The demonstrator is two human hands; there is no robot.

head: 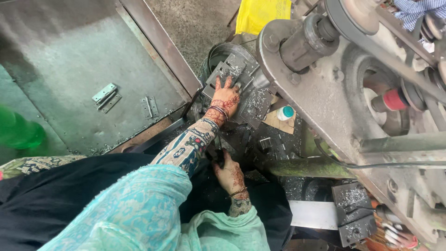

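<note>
Grey steel hinge plates, dusted with bright metal shavings, lie stacked over a round metal tub at about twelve o'clock from the person's body. The left hand reaches out to them and rests flat on the stack, fingers spread and nothing clasped. The right hand sits lower, near six o'clock from the stack, its fingers curled around a small dark piece; what that piece is cannot be told. At three o'clock from the left hand stands a small white bottle with a teal cap. Beyond it rises a heavy grey belt-driven machine. At nine o'clock, two loose hinges lie on a grey metal sheet.
</note>
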